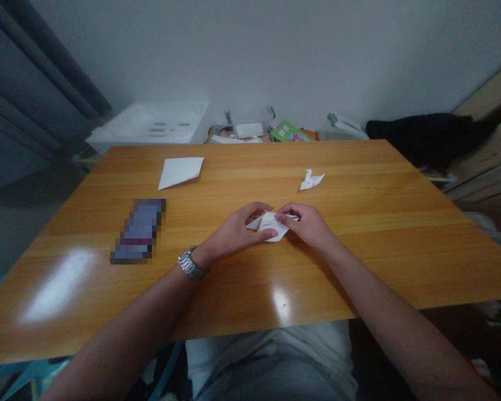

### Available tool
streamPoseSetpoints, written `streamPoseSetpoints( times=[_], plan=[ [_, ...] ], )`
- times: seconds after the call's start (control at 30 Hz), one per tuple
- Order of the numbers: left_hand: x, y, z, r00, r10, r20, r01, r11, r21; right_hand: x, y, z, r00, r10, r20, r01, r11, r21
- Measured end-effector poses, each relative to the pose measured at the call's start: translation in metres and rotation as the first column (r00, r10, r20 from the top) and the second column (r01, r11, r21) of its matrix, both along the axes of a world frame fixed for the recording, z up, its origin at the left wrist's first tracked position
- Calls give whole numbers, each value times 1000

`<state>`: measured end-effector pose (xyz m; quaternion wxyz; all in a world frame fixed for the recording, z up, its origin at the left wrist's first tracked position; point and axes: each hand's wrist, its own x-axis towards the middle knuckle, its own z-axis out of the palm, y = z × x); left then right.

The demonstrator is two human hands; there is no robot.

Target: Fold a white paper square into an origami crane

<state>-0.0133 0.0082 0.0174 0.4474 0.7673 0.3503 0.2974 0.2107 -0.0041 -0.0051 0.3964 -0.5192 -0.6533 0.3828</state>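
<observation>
A small piece of folded white paper (271, 224), with faint print on its upper face, is held between both hands just over the middle of the table. My left hand (245, 227) grips its left side, thumb along the near face and fingers curled behind. On the right side, my right hand (304, 219) pinches the paper between thumb and fingers. The fingertips behind the paper are partly hidden. A metal-link watch (191, 263) is on my left wrist. Beyond my right hand stands a folded paper bird (311, 180) with a raised neck.
On the wooden table (234, 184), folded white sheets (181, 171) lie at the back left, with a blurred-out phone (140, 231) nearer. Behind the table's far edge are a white plastic tray (150, 123), a green booklet (291, 132) and dark cloth (430, 136).
</observation>
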Motion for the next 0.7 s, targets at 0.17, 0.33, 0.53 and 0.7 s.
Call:
streamPoseSetpoints(
  times=[0.17, 0.33, 0.53, 0.7],
  plan=[
    [0, 2, -5, 995, 93, 31, -95, 994, 60, 1, 4, -3, 986, -110, -125, 106, 994, -39],
    [-1, 12, -12, 960, 221, 171, -223, 975, -9, 0, 3, -5, 979, -73, -190, 55, 993, -103],
    [-4, 11, -8, 987, 132, 87, -135, 990, 28, -4, -3, -3, 974, 115, -196, -142, 982, -127],
    [-2, 9, -11, 991, 70, 117, -66, 997, -35, -7, -8, 1, 954, 240, -181, -275, 939, -206]
  ],
)
